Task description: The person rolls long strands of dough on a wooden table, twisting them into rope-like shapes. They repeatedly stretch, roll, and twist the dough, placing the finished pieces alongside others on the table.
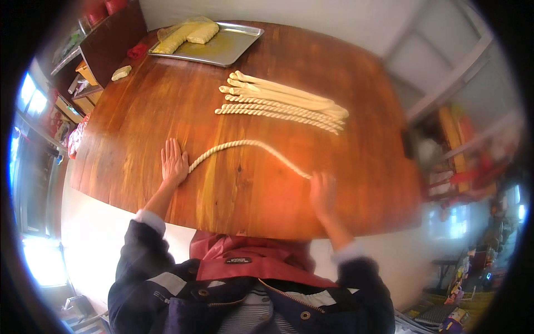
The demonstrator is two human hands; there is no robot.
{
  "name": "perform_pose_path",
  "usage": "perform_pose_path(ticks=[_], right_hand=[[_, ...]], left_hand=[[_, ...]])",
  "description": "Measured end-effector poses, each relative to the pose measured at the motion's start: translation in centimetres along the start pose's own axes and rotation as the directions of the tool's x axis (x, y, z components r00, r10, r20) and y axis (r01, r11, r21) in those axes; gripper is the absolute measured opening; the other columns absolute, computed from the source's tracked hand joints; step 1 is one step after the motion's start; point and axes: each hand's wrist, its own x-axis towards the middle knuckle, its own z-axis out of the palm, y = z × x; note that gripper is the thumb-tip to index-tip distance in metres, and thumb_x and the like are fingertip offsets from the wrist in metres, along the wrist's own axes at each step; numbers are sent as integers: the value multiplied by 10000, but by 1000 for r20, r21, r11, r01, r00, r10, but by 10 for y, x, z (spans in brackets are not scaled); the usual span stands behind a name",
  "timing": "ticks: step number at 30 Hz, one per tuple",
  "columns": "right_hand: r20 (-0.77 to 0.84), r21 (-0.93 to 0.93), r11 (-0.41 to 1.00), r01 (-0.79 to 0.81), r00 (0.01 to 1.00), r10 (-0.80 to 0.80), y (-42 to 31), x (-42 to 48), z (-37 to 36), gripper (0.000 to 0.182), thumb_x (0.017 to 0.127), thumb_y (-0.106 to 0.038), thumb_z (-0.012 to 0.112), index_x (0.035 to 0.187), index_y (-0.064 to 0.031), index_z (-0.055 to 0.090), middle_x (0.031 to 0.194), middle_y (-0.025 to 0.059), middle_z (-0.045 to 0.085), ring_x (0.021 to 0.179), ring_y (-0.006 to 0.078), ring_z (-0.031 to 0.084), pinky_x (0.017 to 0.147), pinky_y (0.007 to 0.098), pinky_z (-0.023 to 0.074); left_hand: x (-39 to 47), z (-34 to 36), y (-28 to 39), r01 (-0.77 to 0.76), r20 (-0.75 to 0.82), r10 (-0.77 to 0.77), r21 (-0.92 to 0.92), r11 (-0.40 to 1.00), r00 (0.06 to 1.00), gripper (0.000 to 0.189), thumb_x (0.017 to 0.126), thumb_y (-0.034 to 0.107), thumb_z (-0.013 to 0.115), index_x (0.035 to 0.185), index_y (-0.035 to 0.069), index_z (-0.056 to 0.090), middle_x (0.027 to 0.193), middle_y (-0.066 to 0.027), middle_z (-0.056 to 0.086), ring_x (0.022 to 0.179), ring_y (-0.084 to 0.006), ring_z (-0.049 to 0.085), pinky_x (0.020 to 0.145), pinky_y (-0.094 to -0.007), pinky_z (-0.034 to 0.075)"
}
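A twisted dough rope (250,142) arches across the wooden table (142,125) between my hands. My left hand (174,163) lies flat, palm down, at the rope's left end, its fingers pointing away from me. At the other end is my right hand (323,190), blurred; it covers the rope's tip, and whether it grips it cannot be made out. Farther back, several dough strands lie side by side: smooth folded ones (288,92) behind, tightly twisted ones (279,115) in front.
A metal tray (233,46) at the back holds slabs of pale dough (202,33) partly under clear film. A small dough piece (122,73) and a red cloth or bag (137,51) lie left of it. Shelves (91,62) stand at the left edge.
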Motion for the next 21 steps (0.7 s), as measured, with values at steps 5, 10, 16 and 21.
perform_pose_path(ticks=[5,10,16,21], right_hand=[[-141,83,994,76,988,-64,10,17,12,302,882,-207,609,1118,-19,588,1293,196,525,1144,428,493,964,511,384],[143,401,890,-218,974,174,39,53,-6,477,793,-288,723,1176,-37,589,1227,175,577,1129,330,531,950,462,408],[169,362,911,-198,975,145,22,61,-5,301,788,-276,722,978,-47,683,966,148,663,890,323,609,839,413,458],[316,611,772,-177,948,-33,70,89,-130,147,822,-161,691,853,-20,717,851,91,709,798,151,649,715,296,503]], left_hand=[[-42,-12,18,-91,-25,92,43,995,995,608,970,340,322,1429,-55,268,1523,-188,229,1437,-317,139,1164,-469,89],[-155,-30,29,-292,64,290,28,956,955,619,910,240,505,1411,-64,304,1474,-247,288,1420,-350,185,1151,-495,133],[-154,-72,41,-118,266,164,-181,976,950,266,877,200,573,1062,16,521,1123,-201,621,952,-363,632,820,-446,489],[-52,-168,-93,101,80,159,-987,-126,984,134,911,107,553,1017,41,506,843,-140,665,826,-275,659,731,-392,519]])
